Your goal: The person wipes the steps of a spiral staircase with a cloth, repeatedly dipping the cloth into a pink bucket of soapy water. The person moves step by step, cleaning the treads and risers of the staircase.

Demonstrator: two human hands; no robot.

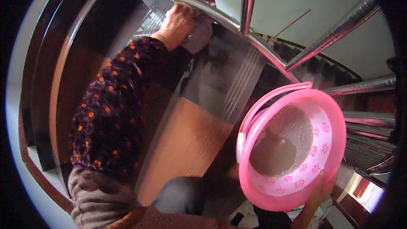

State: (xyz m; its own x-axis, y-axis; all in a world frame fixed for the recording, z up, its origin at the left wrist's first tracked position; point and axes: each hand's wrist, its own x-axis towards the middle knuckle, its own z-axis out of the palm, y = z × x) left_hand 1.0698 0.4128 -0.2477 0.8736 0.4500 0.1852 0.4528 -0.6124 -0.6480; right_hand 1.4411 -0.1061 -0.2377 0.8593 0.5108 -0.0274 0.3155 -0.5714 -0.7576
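Note:
My left hand (178, 22), beyond a dark sleeve with orange flecks, presses at the far end of a polished stair tread (206, 86), close to the foot of the railing. A greyish, blurred cloth (201, 35) shows beside and under its fingers, which are partly hidden. My right hand (318, 194) grips the near rim of a pink plastic bucket (291, 198), thumb over the edge. Inside its white, flower-printed wall lies murky, foamy water (273, 156). The bucket's pink handle (273, 97) rests against the far-left side of the rim.
Metal balusters (249, 3) rise from a bottom rail (219, 14) along the stair's side. More dark steps (79, 38) lie to the left, beside a pale wall (14, 101). My knee (179, 194) is below the tread. A thin stick (291, 24) shows past the railing.

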